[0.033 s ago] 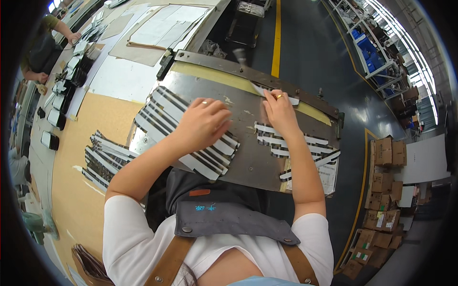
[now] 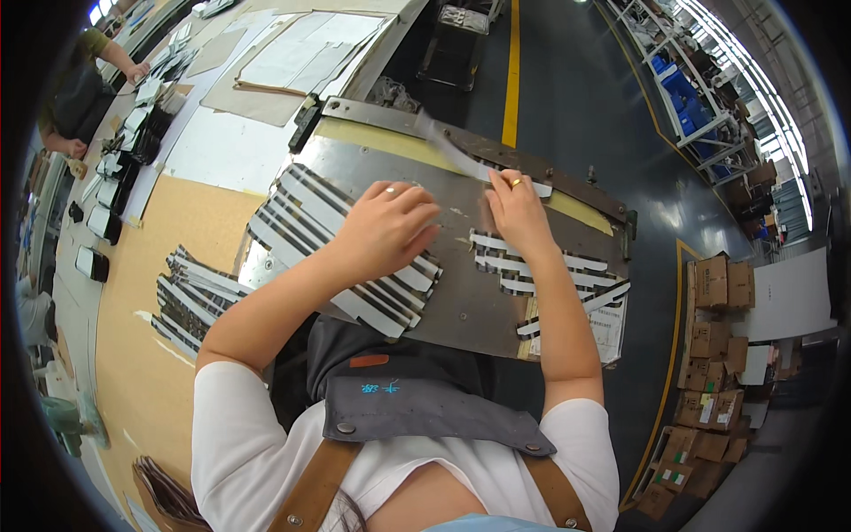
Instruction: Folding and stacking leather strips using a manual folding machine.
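Note:
My right hand (image 2: pixel 519 213) pinches a pale strip (image 2: pixel 454 151) near the rear bar of a steel plate (image 2: pixel 470 319); the strip's far end is blurred. My left hand (image 2: pixel 387 226) is loosely curved with fingers apart, above a fanned row of white-and-dark striped strips (image 2: pixel 297 217) on the plate's left. Shorter strips (image 2: pixel 541 264) lie below my right hand, some over a printed sheet (image 2: pixel 594 324). Another pile of strips (image 2: pixel 191 293) rests on the tan board (image 2: pixel 133 372) to the left. A yellow band (image 2: pixel 381 142) runs along the metal bar (image 2: pixel 567 186).
A co-worker's arm (image 2: pixel 115 53) reaches over dark pieces (image 2: pixel 133 133) at the far left. Paper sheets (image 2: pixel 292 53) cover the back table. A trolley (image 2: pixel 448 53) stands beyond. A shelving rack (image 2: pixel 687 106) and stacked cartons (image 2: pixel 714 346) line the yellow-marked floor at right.
The pale strip's far end has swung up and to the left. My left hand has shifted slightly rightward, and my right hand very slightly leftward.

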A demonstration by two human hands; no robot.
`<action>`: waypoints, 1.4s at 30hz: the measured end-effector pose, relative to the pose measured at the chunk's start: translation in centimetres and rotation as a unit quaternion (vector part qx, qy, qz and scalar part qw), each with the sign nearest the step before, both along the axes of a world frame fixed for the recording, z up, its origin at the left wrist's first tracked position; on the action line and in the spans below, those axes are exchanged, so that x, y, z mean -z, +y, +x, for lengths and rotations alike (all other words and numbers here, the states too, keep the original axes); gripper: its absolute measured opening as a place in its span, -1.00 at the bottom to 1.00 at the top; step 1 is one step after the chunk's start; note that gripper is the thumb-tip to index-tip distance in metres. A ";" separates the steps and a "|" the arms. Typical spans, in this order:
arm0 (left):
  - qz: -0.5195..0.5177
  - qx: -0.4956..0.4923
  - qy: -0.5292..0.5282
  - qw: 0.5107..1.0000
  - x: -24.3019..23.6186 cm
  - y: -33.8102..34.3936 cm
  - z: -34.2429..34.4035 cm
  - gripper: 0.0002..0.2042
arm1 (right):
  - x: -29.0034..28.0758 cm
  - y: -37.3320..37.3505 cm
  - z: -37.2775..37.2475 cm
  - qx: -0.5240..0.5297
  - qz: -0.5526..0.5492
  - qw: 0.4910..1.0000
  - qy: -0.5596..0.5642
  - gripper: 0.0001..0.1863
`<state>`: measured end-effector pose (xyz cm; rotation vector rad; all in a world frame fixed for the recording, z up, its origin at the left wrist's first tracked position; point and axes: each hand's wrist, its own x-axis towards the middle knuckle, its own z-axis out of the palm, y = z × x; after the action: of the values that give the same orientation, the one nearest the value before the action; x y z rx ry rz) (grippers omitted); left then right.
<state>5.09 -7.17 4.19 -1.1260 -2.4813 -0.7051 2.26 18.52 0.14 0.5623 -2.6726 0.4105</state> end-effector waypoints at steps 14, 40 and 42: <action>-0.165 -0.145 -0.034 0.975 3.5 3.6 -5.7 -0.61 | -0.4 0.6 2.3 0.103 0.138 0.981 -0.085 -0.51; -0.120 -0.130 0.012 0.984 4.5 3.9 -5.6 -0.61 | -1.4 0.3 2.0 0.086 0.071 0.994 -0.012 -0.61; -0.126 -0.121 -0.006 0.985 4.2 3.9 -5.6 -0.63 | -1.5 0.6 1.7 0.069 0.047 0.997 -0.007 -0.64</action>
<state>-0.47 -3.27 0.00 -0.8762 -2.7121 -0.3374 3.99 19.16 1.61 0.4008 -2.7350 0.2515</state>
